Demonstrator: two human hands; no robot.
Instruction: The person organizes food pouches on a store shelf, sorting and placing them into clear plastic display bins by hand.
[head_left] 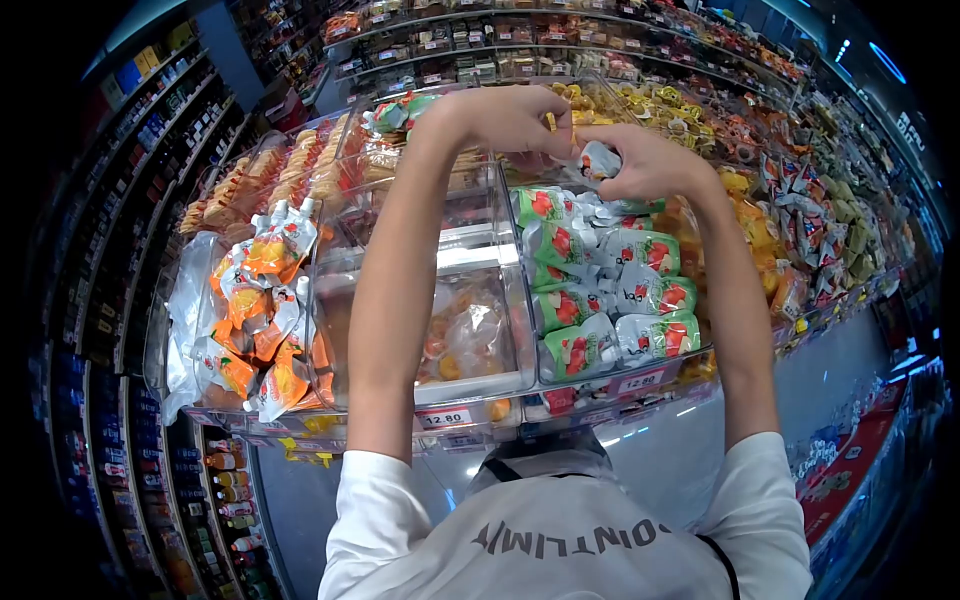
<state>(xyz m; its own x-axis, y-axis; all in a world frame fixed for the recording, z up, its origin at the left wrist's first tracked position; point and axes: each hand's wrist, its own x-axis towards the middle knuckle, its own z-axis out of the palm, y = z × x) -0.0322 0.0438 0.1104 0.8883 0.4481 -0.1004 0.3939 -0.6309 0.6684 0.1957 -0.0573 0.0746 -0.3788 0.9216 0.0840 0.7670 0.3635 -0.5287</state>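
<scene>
My right hand (pixel 650 162) is closed around a small white and orange pouch (pixel 599 160), held above the far end of a clear bin. Close against it, my left hand (pixel 515 122) has its fingers curled in, the tips meeting those of my right hand; whatever they pinch is hidden. Below both hands, green and white pouches with red fruit pictures (pixel 572 300) lie in rows. A few similar green pouches (pixel 398 113) rest beyond my left forearm.
Orange and white spouted pouches (pixel 265 310) fill the left bin. Clear dividers (pixel 522 300) separate the bins, and a price tag (pixel 442 418) sits on the front edge. Yellow-wrapped goods (pixel 755 235) are at the right. Bottle shelves (pixel 232 490) stand at the left.
</scene>
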